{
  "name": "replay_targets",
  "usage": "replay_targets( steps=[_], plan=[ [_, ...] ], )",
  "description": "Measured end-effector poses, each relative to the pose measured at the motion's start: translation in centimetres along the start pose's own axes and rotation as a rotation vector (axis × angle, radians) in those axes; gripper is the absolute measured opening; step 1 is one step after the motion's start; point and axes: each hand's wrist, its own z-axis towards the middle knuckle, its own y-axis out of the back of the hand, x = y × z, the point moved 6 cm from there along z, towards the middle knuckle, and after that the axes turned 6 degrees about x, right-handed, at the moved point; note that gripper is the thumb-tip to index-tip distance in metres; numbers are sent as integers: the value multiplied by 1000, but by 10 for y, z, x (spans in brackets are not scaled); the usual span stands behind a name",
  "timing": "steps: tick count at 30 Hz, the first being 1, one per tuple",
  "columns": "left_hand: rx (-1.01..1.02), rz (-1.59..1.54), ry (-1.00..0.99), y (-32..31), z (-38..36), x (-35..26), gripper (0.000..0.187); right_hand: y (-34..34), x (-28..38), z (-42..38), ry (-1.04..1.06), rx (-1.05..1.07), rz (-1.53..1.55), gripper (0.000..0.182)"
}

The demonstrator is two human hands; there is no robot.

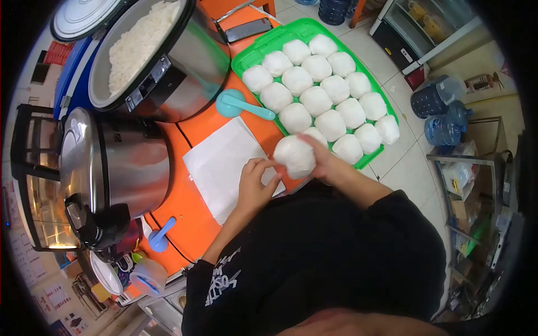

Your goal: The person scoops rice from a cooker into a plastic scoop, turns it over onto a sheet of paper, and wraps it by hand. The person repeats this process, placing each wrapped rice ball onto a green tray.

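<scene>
A round white paper-wrapped bundle (pixel 295 157) rests in my right hand (pixel 321 159), whose fingers curve around its right side. My left hand (pixel 258 182) is at the bundle's left side, thumb and index finger apart, the index fingertip at the paper. Beneath and left of my hands, flat white paper sheets (pixel 221 168) lie on the orange table (pixel 182 196). Beyond my right hand, a green tray (pixel 246 56) holds several similar white bundles (pixel 316 101) in rows. A turquoise rice scoop (pixel 246 106) lies between the sheets and the tray.
An open cooker (pixel 193 61) full of white rice (pixel 140 45) stands at the upper left, with a closed cooker (pixel 131 168) below it. A phone (pixel 248 30) lies near the tray. A blue scoop (pixel 159 238) is at the lower left. Water jugs (pixel 443 129) and a shelf are right.
</scene>
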Motion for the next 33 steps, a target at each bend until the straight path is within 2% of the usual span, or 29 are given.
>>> replay_targets(
  steps=[2, 3, 4, 5, 7, 8, 10, 12, 14, 16, 17, 18, 20, 22, 24, 26, 28, 30, 32, 33],
  plan=[
    [100, -85, 38, -3, 0, 0, 25, 22, 43, -25, 149, -239, -230, 51],
    [102, -84, 36, -3, -3, 3, 25, 32, 73, -37, 251, -293, -538, 51],
    [142, -109, 193, -6, -10, 19, 25, 37, 97, -47, 353, -346, -846, 50],
    [183, -133, 349, -10, -18, 33, 25, 46, 105, -47, 357, -348, -843, 50],
    [196, -142, 344, -15, -27, 40, 24, 55, 122, -55, 362, -725, -1569, 49],
    [202, -151, 341, -18, -30, 42, 23, 54, 121, -55, 364, -729, -1570, 49],
    [204, -153, 325, -17, -39, 45, 23, 34, 123, -61, 387, -1095, -2143, 47],
    [188, -158, 314, -13, -41, 52, 23, 3, 136, -63, 474, -1092, -2081, 49],
    [146, -286, 416, -7, -49, 67, 23, -44, 137, -34, 715, -577, -1667, 54],
    [127, -312, 423, -5, -49, 73, 22, -75, 106, 32, 676, -393, -2113, 55],
    [94, -335, 430, 1, -46, 77, 22, -79, 91, 65, 763, -405, -2199, 56],
    [78, -270, 342, 7, -41, 74, 22, -83, 74, 98, 874, -397, -2283, 58],
    [8, -152, 246, 34, -29, 55, 22, -68, 52, 160, 576, -384, -2646, 63],
    [-95, -73, 148, 68, -18, 40, 23, -53, 43, 195, 581, -303, -2664, 67],
    [-208, -69, 151, 105, -15, 41, 22, -69, 41, 179, 232, -265, -2376, 68],
    [-488, -83, 173, 149, -20, 52, 20, -106, 32, 157, 226, 11, -2354, 70],
    [-597, -69, 165, 185, -10, 66, 21, -164, 30, 122, 256, 367, -2081, 67],
    [-931, -169, -26, 220, 0, 73, 27, -271, 55, 69, 1189, 609, -2105, 58],
    [-1084, 14, -213, 237, 34, 57, 34, -338, 102, 72, 1154, 370, -2078, 53],
    [-1104, 127, -263, 241, 50, 33, 35, -364, 125, 100, 1108, 219, -2246, 48]
  ],
)
